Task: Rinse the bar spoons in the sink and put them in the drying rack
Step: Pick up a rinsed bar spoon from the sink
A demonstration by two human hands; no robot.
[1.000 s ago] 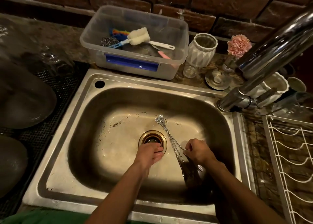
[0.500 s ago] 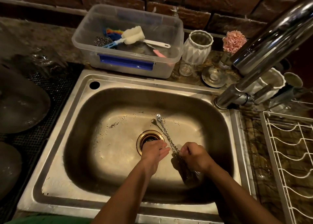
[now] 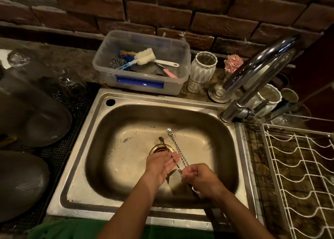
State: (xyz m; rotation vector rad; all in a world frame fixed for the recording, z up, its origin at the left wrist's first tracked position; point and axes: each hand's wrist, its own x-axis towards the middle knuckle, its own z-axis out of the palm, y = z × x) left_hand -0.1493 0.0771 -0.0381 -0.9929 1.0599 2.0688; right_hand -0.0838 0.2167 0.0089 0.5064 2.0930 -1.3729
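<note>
Two long twisted bar spoons (image 3: 176, 148) are held over the steel sink (image 3: 101, 133), their bowls pointing away from me past the brass drain (image 3: 160, 149). My right hand (image 3: 199, 178) is closed around their lower handles. My left hand (image 3: 160, 164) lies flat with fingers together against one spoon's stem, over the drain's near edge. The white wire drying rack (image 3: 300, 171) stands to the right of the sink. The chrome tap (image 3: 253, 75) arches from the sink's back right corner; I see no water running.
A clear plastic tub (image 3: 141, 83) with brushes and scourers sits behind the sink. White ribbed cups (image 3: 203, 67), a small glass and a pink flower stand near the tap. Dark bowls and glassware (image 3: 30, 108) rest on a black mat at the left.
The spoons have been lifted and their tips have spread apart. My left hand has opened flat against one stem. The camera view has pulled back and tilted up slightly.
</note>
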